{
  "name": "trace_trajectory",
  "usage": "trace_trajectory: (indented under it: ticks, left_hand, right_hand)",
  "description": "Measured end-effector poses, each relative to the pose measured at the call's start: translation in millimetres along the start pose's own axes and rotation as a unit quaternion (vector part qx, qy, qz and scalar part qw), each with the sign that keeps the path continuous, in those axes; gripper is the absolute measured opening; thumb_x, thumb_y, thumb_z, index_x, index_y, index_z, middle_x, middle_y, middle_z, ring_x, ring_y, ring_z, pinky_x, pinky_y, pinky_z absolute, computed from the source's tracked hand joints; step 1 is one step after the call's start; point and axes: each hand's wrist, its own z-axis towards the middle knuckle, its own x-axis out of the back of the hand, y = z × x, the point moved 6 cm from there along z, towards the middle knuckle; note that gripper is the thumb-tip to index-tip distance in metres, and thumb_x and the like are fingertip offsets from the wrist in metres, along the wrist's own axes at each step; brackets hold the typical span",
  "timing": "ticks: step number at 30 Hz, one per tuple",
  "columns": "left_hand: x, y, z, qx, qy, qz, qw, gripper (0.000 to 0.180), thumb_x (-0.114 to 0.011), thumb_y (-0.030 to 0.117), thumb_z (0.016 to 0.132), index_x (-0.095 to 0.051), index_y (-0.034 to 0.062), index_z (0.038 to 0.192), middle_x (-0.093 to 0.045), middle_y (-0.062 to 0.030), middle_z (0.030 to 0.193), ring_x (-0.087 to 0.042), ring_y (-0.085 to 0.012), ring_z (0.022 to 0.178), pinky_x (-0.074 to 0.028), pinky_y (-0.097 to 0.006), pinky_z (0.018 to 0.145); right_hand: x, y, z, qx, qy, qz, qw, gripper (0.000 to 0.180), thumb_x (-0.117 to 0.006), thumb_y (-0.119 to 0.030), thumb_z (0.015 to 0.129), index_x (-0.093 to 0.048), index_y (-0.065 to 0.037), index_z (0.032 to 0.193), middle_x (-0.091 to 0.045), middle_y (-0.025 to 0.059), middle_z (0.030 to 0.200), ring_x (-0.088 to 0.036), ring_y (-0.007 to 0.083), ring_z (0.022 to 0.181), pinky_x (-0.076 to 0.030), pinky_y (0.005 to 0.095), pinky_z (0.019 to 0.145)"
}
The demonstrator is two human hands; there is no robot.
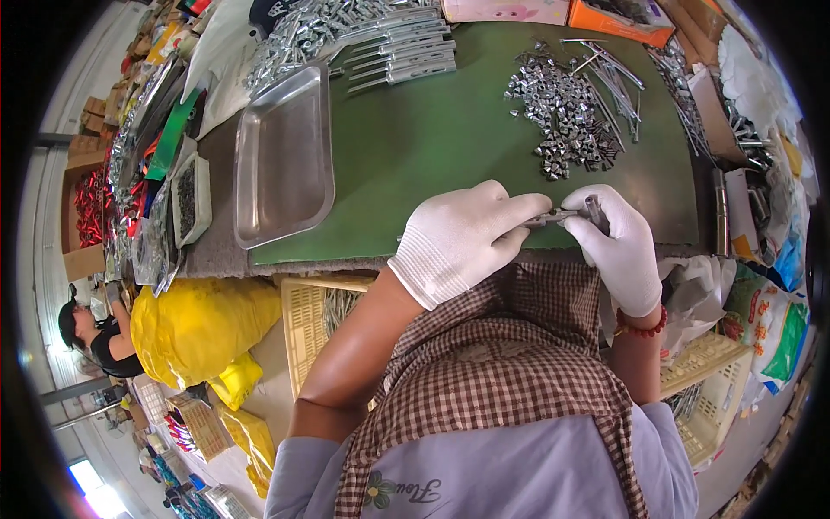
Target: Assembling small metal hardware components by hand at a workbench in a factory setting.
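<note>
Both hands wear white knit gloves and meet near the front edge of the green work surface (415, 130). Between them is a slim silver metal rod-like part (552, 219), pinched by the fingers of my left hand (467, 235) on one side and by my right hand (618, 246) on the other. A short metal tube (596, 213) sticks up between my right thumb and fingers. Just beyond the hands lies a heap of small silver cone-shaped metal pieces (566, 108), with long thin metal rods (616, 86) beside it on the right.
A shallow steel tray (285, 164) sits at the left. Behind it are a row of metal assemblies with thin shafts (402, 60) and a pile of silver tubular parts (303, 35). An orange box (622, 22) stands at the back; yellow sacks (203, 324) and plastic crates (298, 333) are below.
</note>
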Motion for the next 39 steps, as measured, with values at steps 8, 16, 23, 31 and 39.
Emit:
trace_trajectory:
  ticks: [8, 16, 23, 31, 39]
  left_hand:
    - [-2.1, 1.9, 1.6, 0.011, 0.028, 0.014, 0.999, 0.031, -0.071, 0.013, 0.08, -0.07, 0.0216, 0.11, -0.059, -0.0058, 0.08, -0.064, -0.0271, 0.07, -0.053, -0.037, 0.062]
    - [-14.0, 11.7, -0.1, 0.05, -0.011, 0.093, 0.994, 0.019, -0.065, 0.016, 0.085, -0.068, 0.0207, 0.103, -0.056, -0.0077, 0.077, -0.061, -0.0284, 0.064, -0.051, -0.039, 0.056]
    - [-16.2, 12.1, -0.1, 0.055, -0.006, 0.095, 0.994, 0.019, -0.065, 0.016, 0.084, -0.067, 0.0198, 0.103, -0.055, -0.0086, 0.08, -0.062, -0.0285, 0.063, -0.05, -0.04, 0.055]
    - [-17.9, 9.1, -0.6, 0.058, -0.013, 0.092, 0.994, 0.021, -0.065, 0.016, 0.084, -0.068, 0.0205, 0.105, -0.056, -0.0081, 0.079, -0.062, -0.0282, 0.064, -0.051, -0.04, 0.055]
    - [-17.8, 11.0, 0.1, 0.055, -0.012, 0.093, 0.994, 0.023, -0.065, 0.016, 0.085, -0.067, 0.0194, 0.107, -0.056, -0.0079, 0.08, -0.063, -0.0273, 0.065, -0.051, -0.039, 0.055]
  right_hand:
    - [1.0, 2.2, -2.0, -0.061, -0.008, 0.033, 0.998, 0.013, -0.067, 0.001, 0.085, -0.066, -0.002, 0.097, -0.052, -0.0025, 0.076, -0.044, 0.0039, 0.067, -0.038, 0.0223, 0.06]
    - [10.9, -19.6, 21.6, 0.157, 0.129, -0.179, 0.963, 0.018, -0.07, -0.005, 0.084, -0.072, -0.008, 0.102, -0.066, 0.0074, 0.093, -0.064, 0.0216, 0.075, -0.05, 0.0316, 0.07]
    - [-2.4, -30.9, 57.0, 0.196, 0.08, -0.405, 0.889, 0.012, -0.067, -0.015, 0.086, -0.066, -0.011, 0.097, -0.063, 0.0105, 0.093, -0.065, 0.0333, 0.08, -0.052, 0.0422, 0.069]
    - [5.2, -21.2, 17.8, 0.099, 0.017, -0.139, 0.985, 0.009, -0.067, -0.004, 0.086, -0.066, -0.003, 0.095, -0.061, 0.0076, 0.077, -0.059, 0.0142, 0.069, -0.047, 0.0282, 0.065]
    - [-11.1, -19.1, -1.0, 0.151, 0.068, -0.166, 0.972, 0.011, -0.072, -0.005, 0.08, -0.068, -0.008, 0.09, -0.066, 0.0085, 0.083, -0.065, 0.0259, 0.071, -0.051, 0.0335, 0.063]
